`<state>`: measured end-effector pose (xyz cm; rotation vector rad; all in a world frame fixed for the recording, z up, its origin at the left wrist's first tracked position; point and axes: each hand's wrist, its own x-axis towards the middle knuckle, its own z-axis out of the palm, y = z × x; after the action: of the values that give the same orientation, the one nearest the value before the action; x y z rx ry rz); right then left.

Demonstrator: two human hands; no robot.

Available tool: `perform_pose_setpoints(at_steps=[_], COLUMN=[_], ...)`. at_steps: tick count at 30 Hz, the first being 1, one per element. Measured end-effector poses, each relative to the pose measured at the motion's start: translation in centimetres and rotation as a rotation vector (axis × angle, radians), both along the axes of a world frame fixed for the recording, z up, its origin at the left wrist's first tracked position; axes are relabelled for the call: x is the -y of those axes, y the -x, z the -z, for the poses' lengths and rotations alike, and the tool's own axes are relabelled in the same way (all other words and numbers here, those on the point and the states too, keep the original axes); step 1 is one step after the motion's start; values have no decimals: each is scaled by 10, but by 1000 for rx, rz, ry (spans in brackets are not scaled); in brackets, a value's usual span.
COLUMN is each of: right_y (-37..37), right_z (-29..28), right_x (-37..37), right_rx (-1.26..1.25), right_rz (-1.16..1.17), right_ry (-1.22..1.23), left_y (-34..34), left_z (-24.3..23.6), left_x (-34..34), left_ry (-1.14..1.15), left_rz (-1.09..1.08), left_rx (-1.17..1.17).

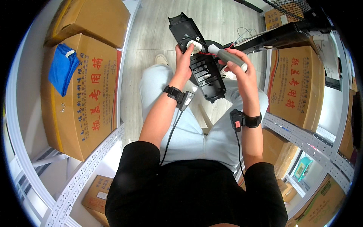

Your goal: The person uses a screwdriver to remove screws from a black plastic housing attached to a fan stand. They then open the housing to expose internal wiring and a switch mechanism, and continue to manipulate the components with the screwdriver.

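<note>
A long black plastic housing [211, 89] with a row of slots is held at a slant above my knees. My left hand [183, 67] is closed on its left edge, the thumb resting against a white round part [197, 46] set in the housing. Wrapped round a grey electric screwdriver [231, 59] with a pale nose are the fingers of my right hand [244, 72]. Its thin dark shaft points left toward the white part; whether the tip touches a screw is too small to tell. Red wires [206, 53] run from the white part beneath the screwdriver.
Cardboard boxes [85, 102] stand on a metal shelf at my left, with a blue cloth [63, 69] on one. More boxes [293, 85] sit on the right-hand shelf. A black beam [270, 38] reaches in from the upper right. Cables hang from bands on both wrists.
</note>
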<state>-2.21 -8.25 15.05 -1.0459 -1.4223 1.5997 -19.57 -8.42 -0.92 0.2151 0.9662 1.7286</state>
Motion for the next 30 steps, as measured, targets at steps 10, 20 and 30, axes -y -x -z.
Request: perform_pose_setpoints(at_steps=[10, 20, 30], right_y=[26, 32, 0], right_z=[9, 16, 0], right_x=[-12, -14, 2], right_rx=[57, 61, -2], right_rz=[168, 181, 241], right_ry=[-114, -84, -88], left_y=[-2, -1, 3], left_z=[-4, -5, -16], left_x=[2, 3, 1], left_ry=[-6, -19, -120], left_rz=[-2, 28, -55], left_rx=[-88, -75, -289])
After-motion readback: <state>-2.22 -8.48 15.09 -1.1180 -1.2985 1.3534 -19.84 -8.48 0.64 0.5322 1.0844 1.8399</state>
